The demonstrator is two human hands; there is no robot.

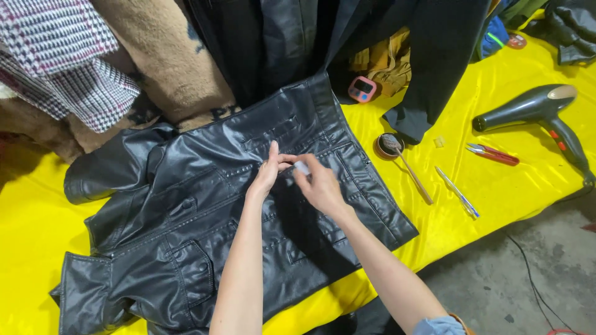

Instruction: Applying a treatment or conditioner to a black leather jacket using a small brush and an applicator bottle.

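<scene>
Where both hands (295, 177) meet, a small white scrap (302, 166) on black leather jacket (186, 217).

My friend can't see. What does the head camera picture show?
Two hands, left hand and right hand, press on a black leather jacket spread over a yellow cloth. The right fingers pinch something small and white. A hair dryer lies nearby.

Both bare forearms rise from the bottom edge of the frame and converge near its centre. The left hand (268, 175) sits just left of centre, palm down, fingers together and stretched up, the thumb pointing right. The right hand (320, 186) meets it from the lower right, its back toward the camera, fingers curled, seemingly pinching at the fingertips. The hands touch.
</scene>
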